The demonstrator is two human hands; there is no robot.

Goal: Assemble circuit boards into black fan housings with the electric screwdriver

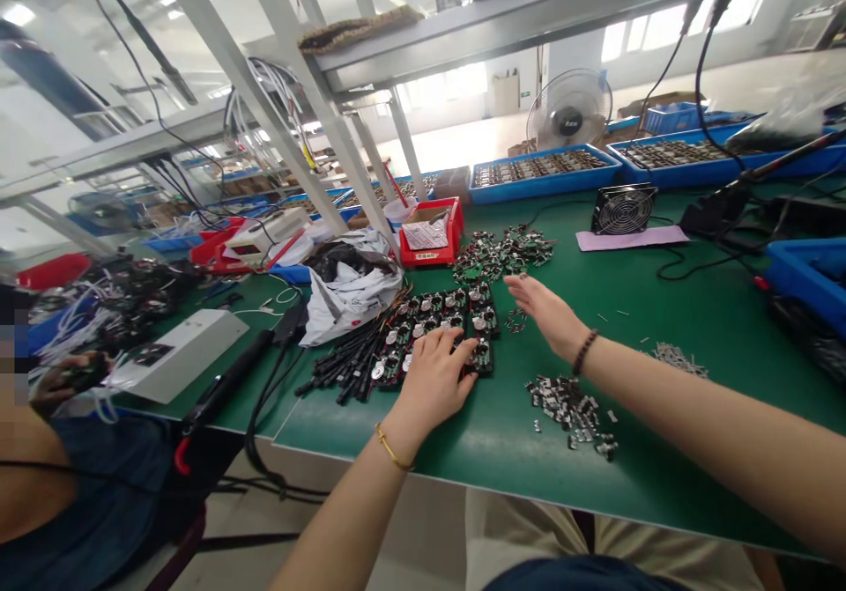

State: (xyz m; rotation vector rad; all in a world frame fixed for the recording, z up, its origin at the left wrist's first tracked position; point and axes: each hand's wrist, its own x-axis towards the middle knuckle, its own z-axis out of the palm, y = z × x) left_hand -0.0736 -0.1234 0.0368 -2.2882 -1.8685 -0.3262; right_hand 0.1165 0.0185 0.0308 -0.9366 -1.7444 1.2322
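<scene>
My left hand (433,380) lies with spread fingers on a block of black units (423,309) set in rows, each with a round silvery part and green board. Black cables (347,366) with thin wires fan out from the block's left side. To the right, my right hand (545,309) hovers over the green bench with its fingers stretched out, apart from the block. Beside its fingertips lies a small group of tiny parts (516,320). Below that wrist sits a pile of small metal pieces (572,410), and behind the fingers a heap of small green circuit boards (502,252).
Behind the block stand a red bin (431,234) and a white plastic bag (350,296). A small black fan (623,210) rests on pink foam. Blue trays (545,188) line the back under a metal shelf (529,23). At left, a co-worker (85,476) sits near a white box (178,358).
</scene>
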